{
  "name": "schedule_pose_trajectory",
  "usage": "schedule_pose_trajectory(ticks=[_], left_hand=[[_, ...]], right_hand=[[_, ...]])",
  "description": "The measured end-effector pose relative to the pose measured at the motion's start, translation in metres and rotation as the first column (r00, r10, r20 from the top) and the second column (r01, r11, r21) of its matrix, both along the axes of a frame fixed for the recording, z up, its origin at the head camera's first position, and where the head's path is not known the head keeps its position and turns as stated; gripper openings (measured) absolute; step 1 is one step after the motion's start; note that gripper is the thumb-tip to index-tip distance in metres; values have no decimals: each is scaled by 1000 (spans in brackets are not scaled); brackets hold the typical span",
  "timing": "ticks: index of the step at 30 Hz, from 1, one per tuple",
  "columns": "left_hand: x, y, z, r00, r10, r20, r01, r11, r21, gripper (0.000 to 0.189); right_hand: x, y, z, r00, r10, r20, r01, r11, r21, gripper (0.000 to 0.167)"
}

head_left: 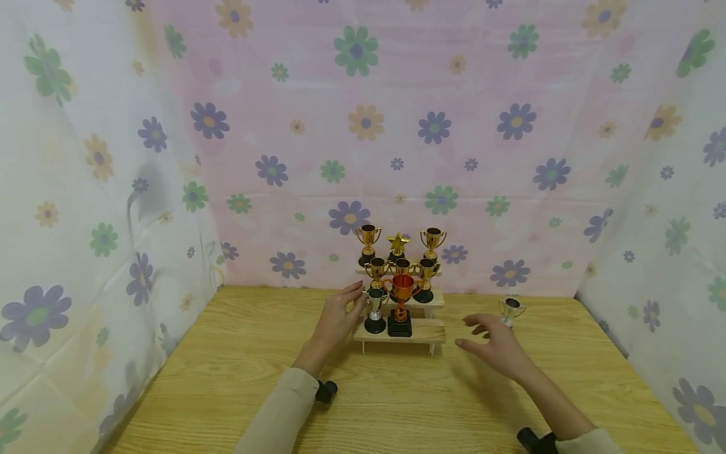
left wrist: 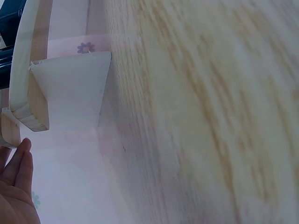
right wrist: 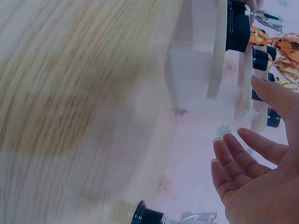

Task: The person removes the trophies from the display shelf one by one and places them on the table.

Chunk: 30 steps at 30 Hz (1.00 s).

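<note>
A small wooden stepped stand (head_left: 420, 334) bears several toy trophies. On its lowest step are a silver trophy cup (head_left: 375, 304) at the left and a larger orange-bronze trophy (head_left: 402, 289) beside it. My left hand (head_left: 339, 315) is at the stand's left side, fingers mostly straight, close to the silver cup; in the left wrist view its fingertips (left wrist: 26, 143) reach a step's end, and I cannot tell if they touch. My right hand (head_left: 496, 347) hovers right of the stand, holding nothing, fingers spread and slightly bent. Another silver trophy cup (head_left: 512, 306) stands just behind it on the table.
Gold cups (head_left: 425, 271) line the middle step. On the top step a gold star trophy (head_left: 398, 243) stands between two gold cups (head_left: 368, 236). The wood-grain table (head_left: 238, 378) is enclosed by flowered cloth (head_left: 306, 94) at the back and both sides.
</note>
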<state>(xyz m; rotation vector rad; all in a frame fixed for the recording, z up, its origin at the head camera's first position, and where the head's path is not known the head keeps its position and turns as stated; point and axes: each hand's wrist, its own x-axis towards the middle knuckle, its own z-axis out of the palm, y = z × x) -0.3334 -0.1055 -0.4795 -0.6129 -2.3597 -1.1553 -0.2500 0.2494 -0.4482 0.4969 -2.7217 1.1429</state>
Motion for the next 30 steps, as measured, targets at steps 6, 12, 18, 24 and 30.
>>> schedule_pose_trajectory(ticks=[6, 12, 18, 24, 30], left_hand=[[1, 1, 0, 1000, 6, -13, -6, 1000, -2, 35], [0, 0, 0, 1000, 8, -5, -8, 1000, -8, 36], [1, 1, 0, 1000, 6, -21, -6, 1000, -5, 36], [1, 1, 2, 1000, 10, -21, -10, 1000, -9, 35], [0, 1, 2, 1000, 11, -25, -12, 1000, -12, 35]], right_hand=[[1, -9, -1, 1000, 22, 14, -21, 1000, -11, 54], [0, -21, -3, 1000, 28, 4, -28, 999, -22, 51], [0, -31, -3, 999, 37, -31, -37, 999, -12, 49], [-1, -42, -1, 998, 41, -56, -41, 999, -4, 46], [-2, -52, -1, 997, 52, -52, -52, 999, -11, 47]])
